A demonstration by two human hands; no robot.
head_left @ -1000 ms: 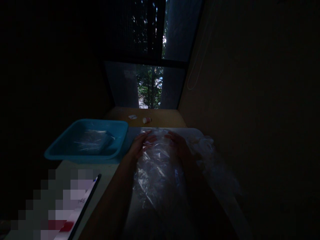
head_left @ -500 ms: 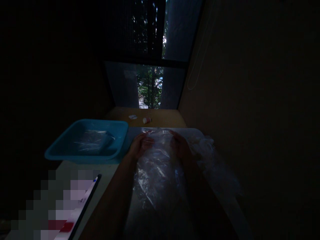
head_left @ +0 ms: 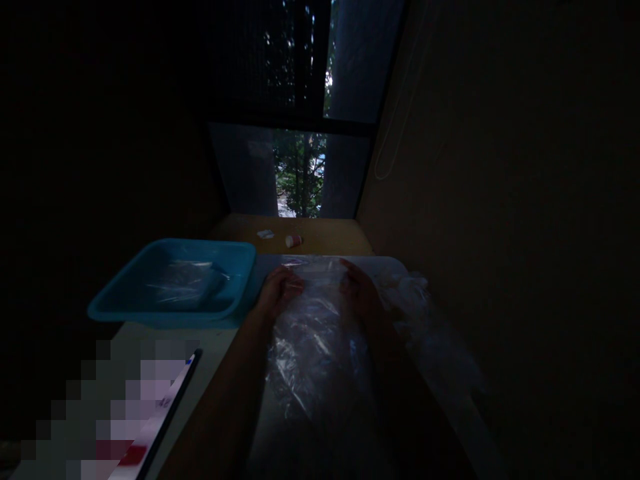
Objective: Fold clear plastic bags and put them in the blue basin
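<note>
A clear, crinkled plastic bag point(head_left: 313, 340) lies in front of me on the white table, between my forearms. My left hand point(head_left: 283, 288) has its fingers curled at the bag's upper left side. On the upper right side, my right hand point(head_left: 357, 287) grips the plastic, with one finger pointing up along its edge. The picture is dark, and the fingertips are partly lost in shadow and behind the film. More loose clear plastic point(head_left: 413, 297) lies to the right of my right hand.
A blue basin point(head_left: 235, 310) with a clear plastic package point(head_left: 187, 280) inside stands on the left. Nearer lies a device with a lit screen point(head_left: 165, 403). Beyond the table, a small red and white container point(head_left: 294, 241) and a white scrap point(head_left: 265, 234) lie before the window.
The top part of the bag between my hands looks flatter and smoother. My fingers have shifted slightly; the forearms are almost unmoved.
</note>
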